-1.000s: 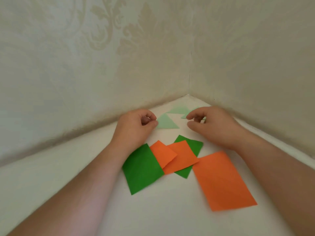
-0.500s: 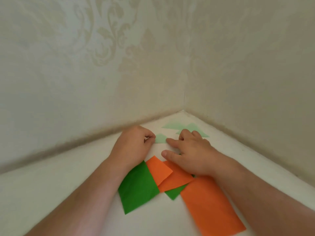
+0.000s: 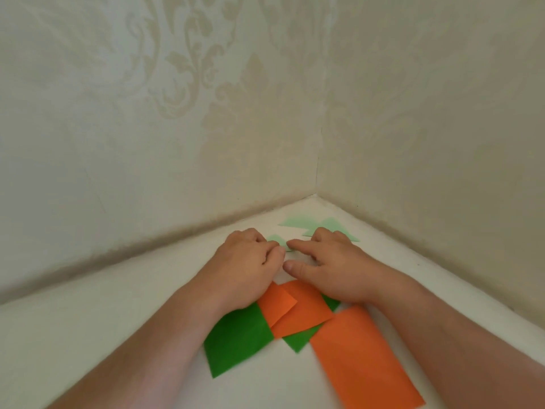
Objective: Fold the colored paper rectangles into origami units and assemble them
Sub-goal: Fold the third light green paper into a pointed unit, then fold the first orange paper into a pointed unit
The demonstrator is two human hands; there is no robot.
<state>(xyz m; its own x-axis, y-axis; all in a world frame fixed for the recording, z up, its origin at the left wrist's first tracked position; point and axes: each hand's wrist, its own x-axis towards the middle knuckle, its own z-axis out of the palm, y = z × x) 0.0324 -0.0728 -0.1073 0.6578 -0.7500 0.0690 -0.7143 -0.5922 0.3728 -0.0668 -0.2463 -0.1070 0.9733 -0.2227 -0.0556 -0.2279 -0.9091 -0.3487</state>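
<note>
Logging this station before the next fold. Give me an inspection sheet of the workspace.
Surface: white tabletop set in a wall corner.
Job's things: small pale green piece under both hands; two pale green folded units behind; dark green sheets and orange sheets overlapping in front.
Clutter: nothing seen.
Grippers: left hand curled, pinching the small piece; right hand pressing it with straight fingers.
Cables: nothing seen.
Surroundings: patterned cream walls.

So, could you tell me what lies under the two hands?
A pale green folded piece peeks out between the left hand and right hand; most of it is covered, so its shape cannot be told.
</note>
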